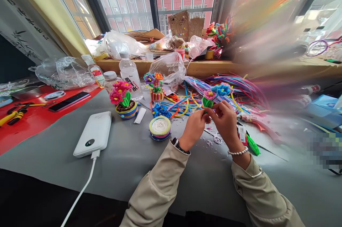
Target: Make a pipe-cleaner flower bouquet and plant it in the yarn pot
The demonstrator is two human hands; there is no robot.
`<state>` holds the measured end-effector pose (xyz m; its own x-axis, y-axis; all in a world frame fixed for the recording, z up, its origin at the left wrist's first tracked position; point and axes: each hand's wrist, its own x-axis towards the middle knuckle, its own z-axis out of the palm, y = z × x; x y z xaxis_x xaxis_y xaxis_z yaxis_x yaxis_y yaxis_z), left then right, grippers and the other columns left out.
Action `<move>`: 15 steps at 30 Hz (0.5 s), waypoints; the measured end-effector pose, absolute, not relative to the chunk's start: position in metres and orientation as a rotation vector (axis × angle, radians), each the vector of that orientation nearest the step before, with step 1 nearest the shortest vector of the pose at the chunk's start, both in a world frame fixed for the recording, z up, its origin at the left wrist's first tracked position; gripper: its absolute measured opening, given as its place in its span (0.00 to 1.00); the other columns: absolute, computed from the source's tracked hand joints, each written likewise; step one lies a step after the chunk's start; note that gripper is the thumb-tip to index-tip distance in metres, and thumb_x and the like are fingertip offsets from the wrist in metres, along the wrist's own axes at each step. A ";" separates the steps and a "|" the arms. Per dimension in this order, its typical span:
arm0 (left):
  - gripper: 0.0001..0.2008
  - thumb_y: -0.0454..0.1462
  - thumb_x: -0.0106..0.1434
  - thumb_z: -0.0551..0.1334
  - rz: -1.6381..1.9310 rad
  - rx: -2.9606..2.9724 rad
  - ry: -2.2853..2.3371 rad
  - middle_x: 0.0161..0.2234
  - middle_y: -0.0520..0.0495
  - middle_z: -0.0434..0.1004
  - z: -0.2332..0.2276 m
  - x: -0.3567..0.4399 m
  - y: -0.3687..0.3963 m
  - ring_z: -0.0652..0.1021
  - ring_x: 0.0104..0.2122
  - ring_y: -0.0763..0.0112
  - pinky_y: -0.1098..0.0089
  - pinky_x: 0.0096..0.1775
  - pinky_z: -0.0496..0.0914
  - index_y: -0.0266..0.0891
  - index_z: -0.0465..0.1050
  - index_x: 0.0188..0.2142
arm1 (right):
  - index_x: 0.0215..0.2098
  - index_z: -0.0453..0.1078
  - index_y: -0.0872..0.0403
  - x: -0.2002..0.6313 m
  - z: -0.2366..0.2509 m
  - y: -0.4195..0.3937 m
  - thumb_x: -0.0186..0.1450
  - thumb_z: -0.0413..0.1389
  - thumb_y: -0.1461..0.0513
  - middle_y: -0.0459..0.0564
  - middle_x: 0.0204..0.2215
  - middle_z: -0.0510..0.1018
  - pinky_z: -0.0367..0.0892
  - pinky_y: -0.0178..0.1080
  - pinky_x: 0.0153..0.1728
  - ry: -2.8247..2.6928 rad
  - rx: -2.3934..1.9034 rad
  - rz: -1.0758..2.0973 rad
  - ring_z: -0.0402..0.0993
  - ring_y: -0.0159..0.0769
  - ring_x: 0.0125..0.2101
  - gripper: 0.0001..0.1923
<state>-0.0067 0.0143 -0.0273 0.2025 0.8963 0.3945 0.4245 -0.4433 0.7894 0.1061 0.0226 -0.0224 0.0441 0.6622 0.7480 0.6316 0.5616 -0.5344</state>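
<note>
Both hands meet over the grey table around a small bunch of pipe-cleaner flowers (210, 95), with pink and blue blooms and green leaves. My left hand (194, 127) is closed on the stems low down. Fingers of my right hand (223, 122) pinch at the same stems from the other side; the exact grip is partly hidden. Below the hands lie white-handled scissors (217, 138) among scraps of fluff. To the left stands a small round pot (159, 128) wrapped in coloured pipe cleaner, with white filling inside. Blue pipe-cleaner flowers (161, 110) rest just behind it.
A pot of pink flowers (123, 100), a water bottle (130, 73) and a white power bank (93, 134) with a cable stand to the left. Loose pipe cleaners (205, 84) spread behind the hands. A green bundle (253, 145) lies at right. The far right is blurred.
</note>
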 end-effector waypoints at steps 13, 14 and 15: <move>0.11 0.35 0.60 0.50 1.364 1.778 1.315 0.22 0.51 0.70 -0.014 -0.017 0.015 0.69 0.24 0.75 0.74 0.29 0.61 0.37 0.66 0.24 | 0.29 0.69 0.54 0.108 -0.011 0.033 0.59 0.53 0.58 0.45 0.24 0.66 0.60 0.33 0.22 -1.709 -1.027 0.278 0.62 0.28 0.21 0.08; 0.11 0.36 0.60 0.51 1.409 1.732 1.322 0.22 0.51 0.71 -0.012 -0.020 0.016 0.70 0.24 0.75 0.74 0.30 0.62 0.36 0.66 0.24 | 0.31 0.70 0.54 0.111 -0.011 0.036 0.59 0.52 0.58 0.46 0.25 0.67 0.60 0.33 0.22 -1.711 -1.053 0.289 0.63 0.29 0.22 0.08; 0.11 0.37 0.60 0.51 1.455 1.680 1.319 0.22 0.51 0.71 -0.011 -0.022 0.017 0.70 0.24 0.75 0.74 0.31 0.62 0.36 0.67 0.25 | 0.33 0.71 0.54 0.114 -0.012 0.039 0.59 0.52 0.58 0.46 0.25 0.68 0.61 0.33 0.23 -1.724 -1.101 0.279 0.63 0.29 0.22 0.09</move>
